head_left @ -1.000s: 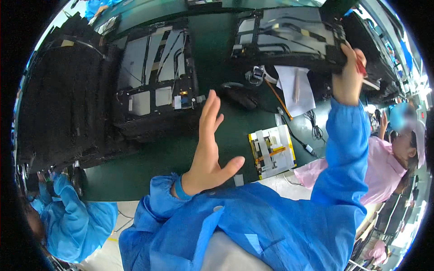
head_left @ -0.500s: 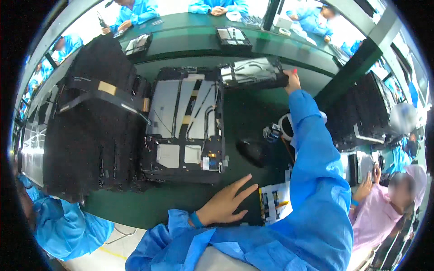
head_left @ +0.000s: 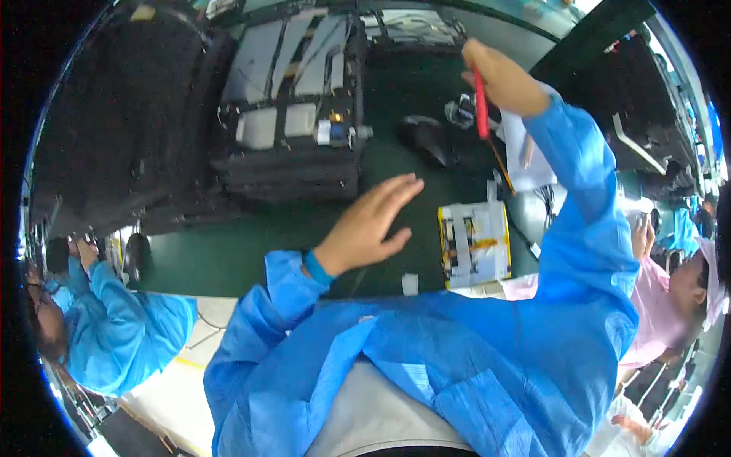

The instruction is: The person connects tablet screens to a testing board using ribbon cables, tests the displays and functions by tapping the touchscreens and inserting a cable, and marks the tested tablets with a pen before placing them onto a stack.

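Note:
My right hand is closed round a slim red tool, held upright over the far right of the bench. Its kind is not plain. A thin brown stick shows just below the tool's lower end; I cannot tell whether they are joined. My left hand hovers palm down over the near bench, empty, its fingers stretched out. To its right lies a flat rectangular module with yellow edges and white and black strips. Beyond the left hand stands a stack of black-framed units, grey plates and cables on top.
A taller black stack rises at the left, and another at the right. A black computer mouse sits mid-bench. Behind it is a lower black-framed unit. Co-workers sit at the left and right.
My right hand has left the far unit's right edge and come back nearer, the red tool now plainly in it. The view has tipped down toward my body. The left hand stays open.

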{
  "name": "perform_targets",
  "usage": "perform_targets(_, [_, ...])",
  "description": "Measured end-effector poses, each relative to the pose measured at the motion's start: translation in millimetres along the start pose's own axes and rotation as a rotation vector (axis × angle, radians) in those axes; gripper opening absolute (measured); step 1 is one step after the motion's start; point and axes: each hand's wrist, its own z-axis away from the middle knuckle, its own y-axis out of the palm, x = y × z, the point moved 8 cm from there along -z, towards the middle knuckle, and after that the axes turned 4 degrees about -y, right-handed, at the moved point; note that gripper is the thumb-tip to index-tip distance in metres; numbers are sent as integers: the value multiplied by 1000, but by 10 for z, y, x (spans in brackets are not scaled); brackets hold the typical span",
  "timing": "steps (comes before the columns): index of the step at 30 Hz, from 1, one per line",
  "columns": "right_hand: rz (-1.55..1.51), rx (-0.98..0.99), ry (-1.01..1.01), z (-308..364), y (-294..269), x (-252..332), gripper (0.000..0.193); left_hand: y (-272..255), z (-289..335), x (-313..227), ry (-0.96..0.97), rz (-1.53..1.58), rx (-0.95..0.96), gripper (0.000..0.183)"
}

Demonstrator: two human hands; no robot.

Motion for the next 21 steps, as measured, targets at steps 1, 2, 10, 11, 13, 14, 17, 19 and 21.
perform_targets(1, [64,66,-58,181,32,264,27,-36,5,-11,-14,-5,-24,63])
perform_targets(2, [4,129,6,359,172,389,26,-74,28,-16,-33,1,-55,59])
perform_targets(10, [-33,99,-45,333,847,821,22,-54,313,-251,-39,-125,-187,52])
perform_targets(11, [60,32,-109,218,857,868,22,-37,375,-248,-63,-129,-194,52])
perform_targets(13, [102,23,-188,79,867,874,34,-52,526,-253,-91,-128,-222,53])
perform_targets(14, [110,34,-130,52,806,767,36,-79,601,-258,-108,-122,-238,53])
perform_targets(17, [162,-56,37,-13,521,284,42,-276,848,-322,-144,-147,-300,54])
perform_targets(19, [69,3,143,41,595,-164,46,-449,954,-401,-154,-152,-339,54])
perform_targets(21, [92,68,206,241,965,-445,55,-647,1030,-439,-124,-106,-384,54])
